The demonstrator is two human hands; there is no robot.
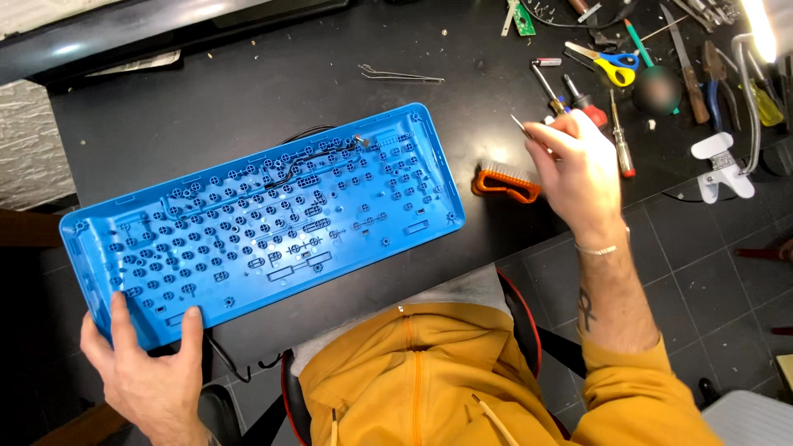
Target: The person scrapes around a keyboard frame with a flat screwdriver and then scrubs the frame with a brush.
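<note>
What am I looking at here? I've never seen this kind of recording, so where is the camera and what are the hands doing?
The one camera sits on a person's head and looks down at their own bare hands over a dark workbench. The left hand grips the near corner of a blue keyboard shell, turned inside up. The right hand pinches a thin metal tool, its type unclear, above an orange brush. Screwdrivers, yellow-handled scissors and tweezers lie farther back.
</note>
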